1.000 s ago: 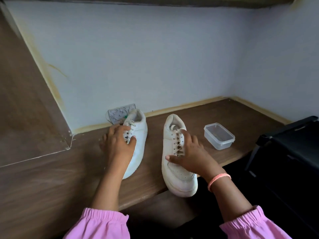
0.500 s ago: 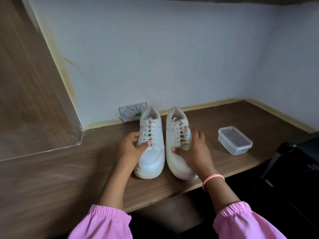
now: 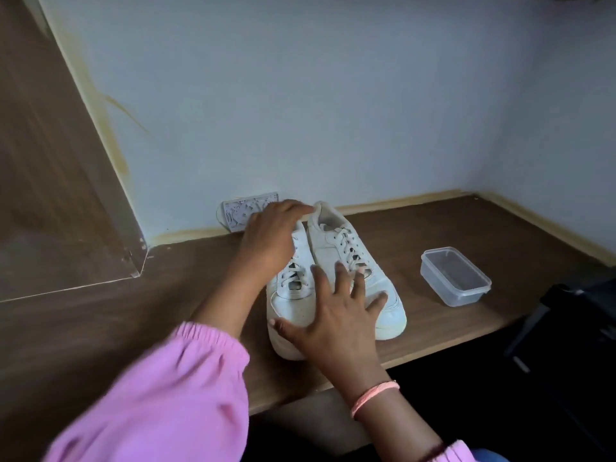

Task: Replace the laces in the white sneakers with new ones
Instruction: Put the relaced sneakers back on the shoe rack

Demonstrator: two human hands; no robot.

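Sneakers are stood side by side on the surface, old laces still threaded; nothing is gripped by the spread right hand, and the left hand's grip cannot be told.

White sneakers, pink sleeve, clear container, brown shelf
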